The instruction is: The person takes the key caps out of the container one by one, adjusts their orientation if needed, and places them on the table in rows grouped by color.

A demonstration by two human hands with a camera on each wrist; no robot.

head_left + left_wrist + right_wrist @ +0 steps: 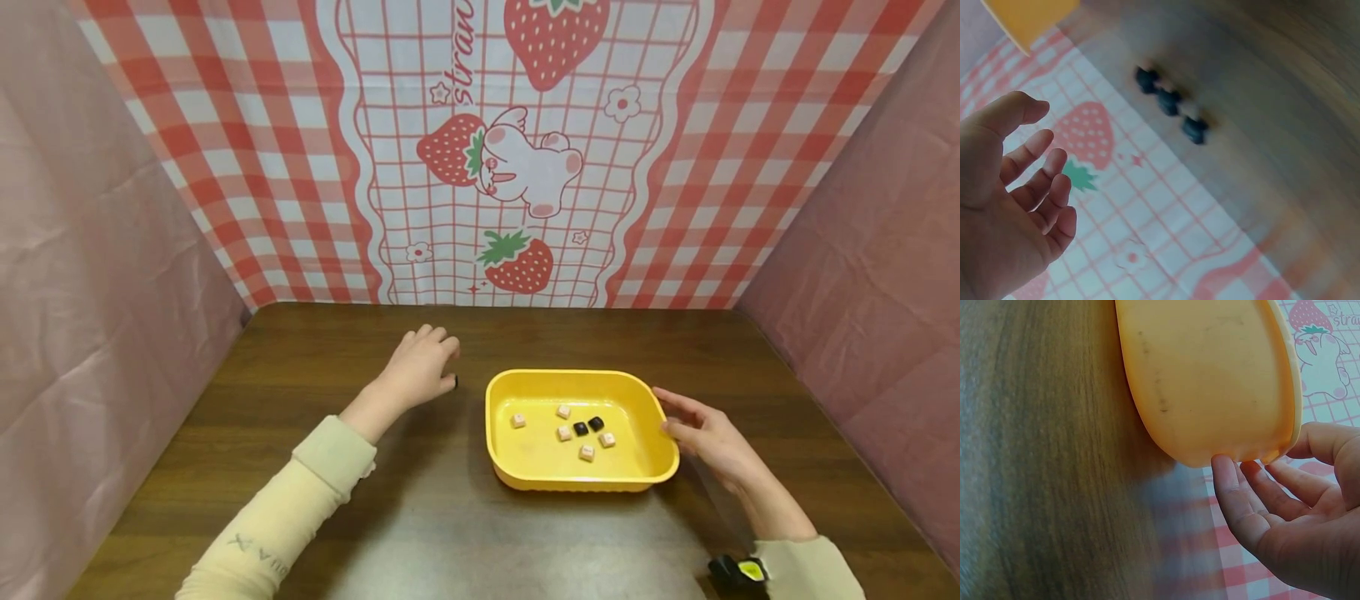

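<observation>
My right hand [712, 437] grips the right end of a yellow plastic tub [498, 475], thumb at the rim and fingers against the outer wall. Inside the tub lie several small cream keycaps [587, 452] and two black keycaps [596, 423]. To the left of the tub, above the table, is my left hand [420, 367] with its fingers loosely bent and nothing in them. Three small dark pieces [1169, 101] sit in a row on the table in the left wrist view, too blurred to identify surely. In the head view, one black bit [455, 381] shows beside the left thumb.
The brown wooden table [420, 533] ends at a strawberry-print checked cloth [517, 183] hanging behind it. Pink cloths [862, 250] hang on both sides. A black and yellow device [738, 571] sits at the right wrist.
</observation>
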